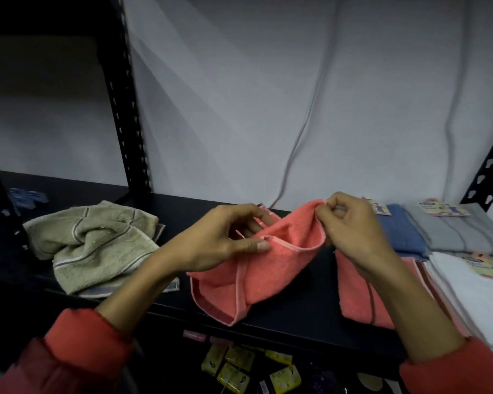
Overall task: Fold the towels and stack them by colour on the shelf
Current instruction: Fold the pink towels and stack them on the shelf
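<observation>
the left hand point(225, 237) pinches the pale hemmed edge of a coral-pink towel point(268, 260) between thumb and fingers, and the right hand point(350, 226) nips the towel's upper corner between fingertips, so both hands are closed on the same cloth and hold it up just above the black shelf point(296, 319). the towel sags between them in a loose pouch, its lower part folded on itself and resting near the shelf's front edge; its terry face is salmon-coral with a lighter pink border band. both forearms come out of red sleeves point(83, 345). just right of the held towel, partly under the right forearm, a folded pink towel point(356, 291) lies flat. beyond it sit a folded blue towel point(402, 231), a folded grey towel point(461, 231) and, nearest the front, a white towel point(473, 302); paper labels point(444, 209) lie on some of these, their print too blurred to read. to the left, a crumpled beige striped towel point(94, 243) lies on the shelf. below the shelf are small yellow packets point(234, 368), lettering unreadable.
</observation>
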Available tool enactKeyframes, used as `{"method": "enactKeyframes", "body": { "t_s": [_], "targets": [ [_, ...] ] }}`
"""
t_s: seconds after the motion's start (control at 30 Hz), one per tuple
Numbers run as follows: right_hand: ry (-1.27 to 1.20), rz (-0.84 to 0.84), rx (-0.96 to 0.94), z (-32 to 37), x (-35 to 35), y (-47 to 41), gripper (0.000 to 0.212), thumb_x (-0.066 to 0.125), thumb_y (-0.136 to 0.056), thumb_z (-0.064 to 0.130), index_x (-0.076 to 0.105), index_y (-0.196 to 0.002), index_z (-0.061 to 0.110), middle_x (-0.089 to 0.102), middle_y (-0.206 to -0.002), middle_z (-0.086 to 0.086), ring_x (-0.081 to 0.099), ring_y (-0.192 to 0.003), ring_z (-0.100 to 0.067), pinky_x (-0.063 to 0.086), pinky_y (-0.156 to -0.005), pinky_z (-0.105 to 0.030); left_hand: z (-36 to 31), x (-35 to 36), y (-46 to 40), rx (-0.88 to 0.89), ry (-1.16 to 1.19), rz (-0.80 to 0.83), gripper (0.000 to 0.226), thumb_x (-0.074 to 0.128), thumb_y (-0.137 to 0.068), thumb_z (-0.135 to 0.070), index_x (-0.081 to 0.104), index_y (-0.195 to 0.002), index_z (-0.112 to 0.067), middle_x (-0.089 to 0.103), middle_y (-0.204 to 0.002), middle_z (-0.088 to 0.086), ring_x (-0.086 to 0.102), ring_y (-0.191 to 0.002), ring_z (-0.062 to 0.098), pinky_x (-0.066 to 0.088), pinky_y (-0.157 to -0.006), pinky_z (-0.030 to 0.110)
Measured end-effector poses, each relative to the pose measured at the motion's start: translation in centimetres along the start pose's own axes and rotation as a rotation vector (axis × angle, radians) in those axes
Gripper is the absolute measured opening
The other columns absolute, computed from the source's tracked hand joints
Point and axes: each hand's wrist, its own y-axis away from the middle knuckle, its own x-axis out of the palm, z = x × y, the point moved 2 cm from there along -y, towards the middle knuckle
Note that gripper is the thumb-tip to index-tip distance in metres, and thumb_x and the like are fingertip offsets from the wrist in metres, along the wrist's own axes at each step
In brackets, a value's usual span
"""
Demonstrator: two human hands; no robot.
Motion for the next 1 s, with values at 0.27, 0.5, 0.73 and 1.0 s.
{"method": "enactKeyframes", "body": {
  "t_s": [0.27,0.5,0.73,1.0],
  "targets": [
    [0.343,-0.019,0.084,-4.5,-2.9,2.2,0.017,0.064,-0.092,0.008,0.056,-0.080,0.015,0.064,-0.063,-0.005,0.064,-0.058,-0.021,0.052,-0.065,-0.038,4.9,1.3,1.7,-0.152,-0.355,0.099,0.064,0.074,-0.080,-0.065,0.057,-0.134,-0.035,0.066,-0.123,-0.016,0.064,-0.109,0.002,0.054,-0.095,0.034],
    [0.366,0.140,-0.253,-0.8,-0.5,7.6,0.016,0.064,-0.093,0.038,0.059,-0.108,0.036,0.057,-0.109,0.019,0.054,-0.103,0.000,0.042,-0.086,-0.023,6.4,1.7,2.5,-0.083,-0.326,-0.233,0.026,0.067,-0.093,-0.050,0.068,-0.089,-0.024,0.068,-0.075,-0.004,0.065,-0.070,0.013,0.051,-0.066,0.034],
    [0.234,0.174,-0.228,-2.2,2.0,8.1,0.011,0.069,-0.093,0.024,0.064,-0.091,0.034,0.061,-0.087,0.016,0.058,-0.085,-0.006,0.047,-0.074,-0.024,2.6,-1.3,-0.6,-0.009,-0.459,-0.297,0.029,0.062,-0.095,-0.051,0.069,-0.090,-0.023,0.069,-0.075,-0.006,0.064,-0.073,0.007,0.048,-0.069,0.029],
    [0.075,0.114,-0.222,-0.2,0.4,5.5,0.023,0.064,-0.096,0.013,0.073,-0.103,0.032,0.070,-0.091,0.014,0.064,-0.092,-0.005,0.046,-0.078,-0.011,2.2,-6.9,-5.7,-0.089,-0.553,-0.255,0.029,0.066,-0.093,-0.052,0.072,-0.091,-0.024,0.067,-0.079,-0.007,0.062,-0.077,0.013,0.042,-0.072,0.029]
  ]
}}
